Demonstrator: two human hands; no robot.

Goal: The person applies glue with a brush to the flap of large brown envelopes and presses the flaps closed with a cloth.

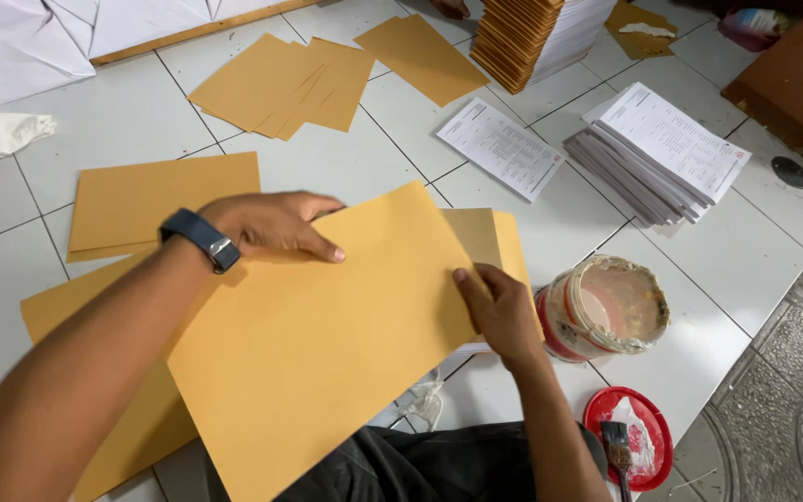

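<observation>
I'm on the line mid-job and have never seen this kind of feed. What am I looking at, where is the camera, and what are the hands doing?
There is no machine: one camera on a person's head looks down at their own bare hands. The left hand, with a wristwatch, and the right hand press flat on a large tan paper sheet on the white tiled floor; neither grips anything. Nearby lie more tan sheets, a tall stack of them, printed booklets, an open paste tub and a red lid with a brush.
</observation>
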